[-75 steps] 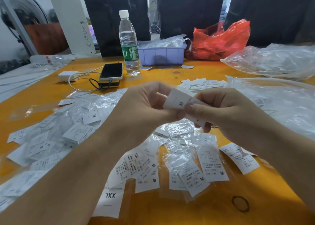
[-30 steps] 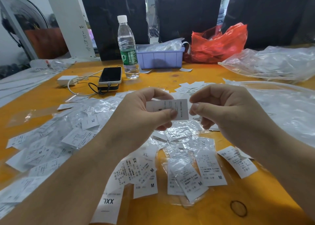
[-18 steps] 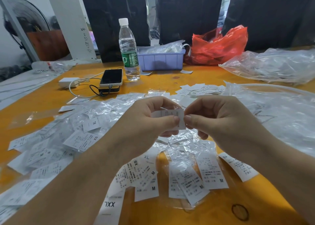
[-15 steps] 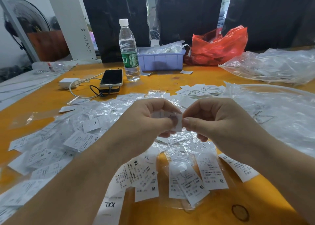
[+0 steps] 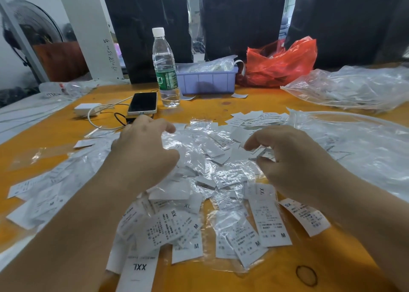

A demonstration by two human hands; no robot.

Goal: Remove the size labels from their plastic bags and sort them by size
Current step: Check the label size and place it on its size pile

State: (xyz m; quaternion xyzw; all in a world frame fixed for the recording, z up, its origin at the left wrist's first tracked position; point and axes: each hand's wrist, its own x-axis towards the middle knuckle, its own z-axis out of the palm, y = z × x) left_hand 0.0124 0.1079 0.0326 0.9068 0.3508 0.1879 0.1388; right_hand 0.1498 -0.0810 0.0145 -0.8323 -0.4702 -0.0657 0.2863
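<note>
Mostly, sorting remains: your left hand (image 5: 141,156) hovers loosely spread, your right hand (image 5: 294,159) seems to pinch a bagged label (image 5: 257,153) mid-frame, and mixed labels (image 5: 269,221) fill the lower frame.

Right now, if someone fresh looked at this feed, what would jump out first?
Most striking is the sprawl of white size labels and crinkled clear plastic bags across the orange table, with both hands, left hand and right hand, hovering over its middle. Behind them, a red plastic bag glows at the far edge beside a purple bin and water bottle.
</note>
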